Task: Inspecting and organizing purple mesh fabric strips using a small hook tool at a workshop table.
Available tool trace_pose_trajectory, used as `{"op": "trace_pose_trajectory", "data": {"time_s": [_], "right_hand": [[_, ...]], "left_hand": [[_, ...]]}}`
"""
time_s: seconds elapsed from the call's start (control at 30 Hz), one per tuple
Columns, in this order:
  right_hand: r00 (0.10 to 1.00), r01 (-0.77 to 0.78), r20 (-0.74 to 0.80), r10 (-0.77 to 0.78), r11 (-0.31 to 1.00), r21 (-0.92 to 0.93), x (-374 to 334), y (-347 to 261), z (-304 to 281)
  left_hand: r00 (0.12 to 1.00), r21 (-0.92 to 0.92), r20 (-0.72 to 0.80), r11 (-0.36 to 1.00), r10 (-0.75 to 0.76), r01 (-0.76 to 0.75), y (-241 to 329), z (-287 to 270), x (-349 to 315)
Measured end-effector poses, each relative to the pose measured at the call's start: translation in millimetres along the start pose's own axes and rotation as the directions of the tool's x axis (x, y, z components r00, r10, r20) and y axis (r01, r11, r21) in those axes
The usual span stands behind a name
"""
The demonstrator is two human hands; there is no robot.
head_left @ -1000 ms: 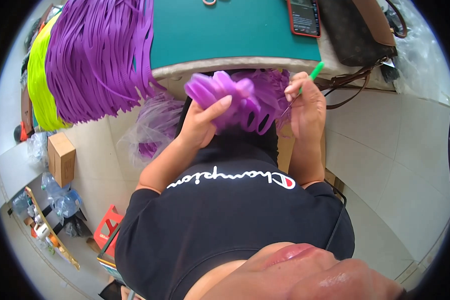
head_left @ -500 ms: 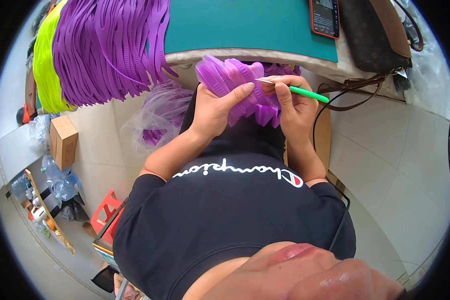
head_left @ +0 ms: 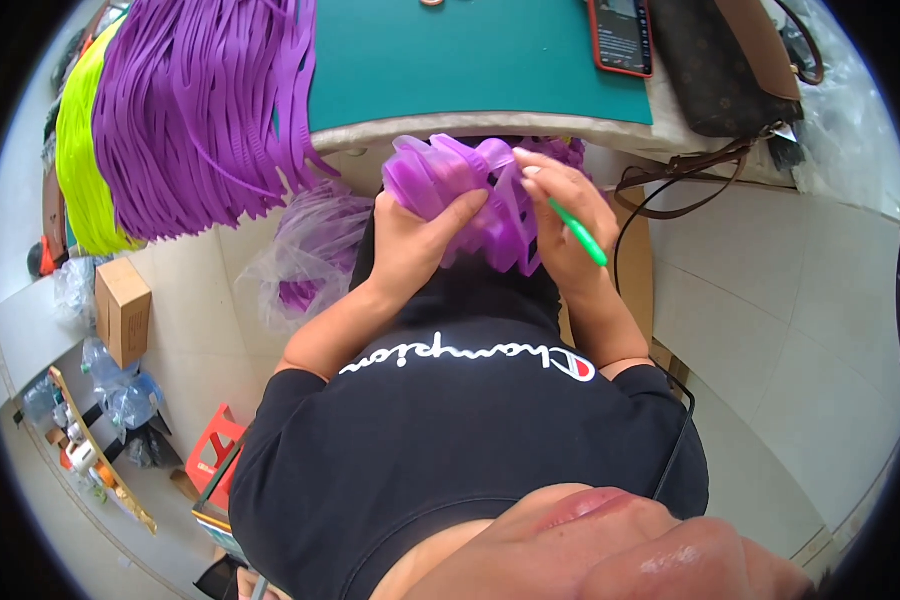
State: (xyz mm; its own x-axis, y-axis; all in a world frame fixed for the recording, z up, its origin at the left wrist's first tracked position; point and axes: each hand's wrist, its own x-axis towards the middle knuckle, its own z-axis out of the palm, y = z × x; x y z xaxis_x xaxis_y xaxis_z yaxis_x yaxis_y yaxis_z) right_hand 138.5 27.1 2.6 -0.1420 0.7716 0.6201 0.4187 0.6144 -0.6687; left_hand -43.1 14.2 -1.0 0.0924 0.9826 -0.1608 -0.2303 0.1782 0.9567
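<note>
Below the table's front edge, my left hand (head_left: 411, 238) is closed around a bunch of glossy, translucent purple rubber pieces (head_left: 427, 182), thumb pressed on top. They hang in folded loops between my hands. At their right side my right hand (head_left: 573, 212) grips a slim green-handled tool (head_left: 582, 238). Its handle sticks out below the fingers, pointing toward me. The working tip is hidden behind my right fingers. My right fingertips are at or against the right edge of the bunch; contact is hard to make out.
Long purple rubber straps (head_left: 200, 110) and yellow-green straps (head_left: 85, 150) drape over the table's left edge. On the green mat (head_left: 470, 70) lies a phone (head_left: 623, 35), with a brown bag (head_left: 725, 65) to its right. A clear plastic bag (head_left: 305, 245) with purple pieces sits below; a carton (head_left: 123, 312) stands at left.
My right hand has turned, swinging the tool's handle from pointing right to pointing down toward me. The tool's thin metal tip, visible before, is hidden now. The whole view has shifted slightly.
</note>
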Motion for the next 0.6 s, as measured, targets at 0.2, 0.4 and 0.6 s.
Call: {"op": "trace_pose_trajectory", "data": {"time_s": [0.2,0.4,0.6], "right_hand": [[0.843,0.19,-0.416,-0.342,0.912,-0.363,19.4,38.9,-60.1],[0.496,0.147,-0.483,-0.722,0.618,-0.773,38.1,16.0,-143.1],[0.83,0.216,-0.515,-0.216,0.974,-0.06,36.9,-3.0,-90.9]], "left_hand": [[0.985,0.496,0.149,0.855,0.088,-0.151,2.1,-12.5,-6.5],[0.958,0.682,0.19,0.673,0.213,-0.285,-7.2,-24.7,-3.7],[0.885,0.099,0.452,0.992,-0.115,0.078,10.7,-25.6,-10.6]]}}
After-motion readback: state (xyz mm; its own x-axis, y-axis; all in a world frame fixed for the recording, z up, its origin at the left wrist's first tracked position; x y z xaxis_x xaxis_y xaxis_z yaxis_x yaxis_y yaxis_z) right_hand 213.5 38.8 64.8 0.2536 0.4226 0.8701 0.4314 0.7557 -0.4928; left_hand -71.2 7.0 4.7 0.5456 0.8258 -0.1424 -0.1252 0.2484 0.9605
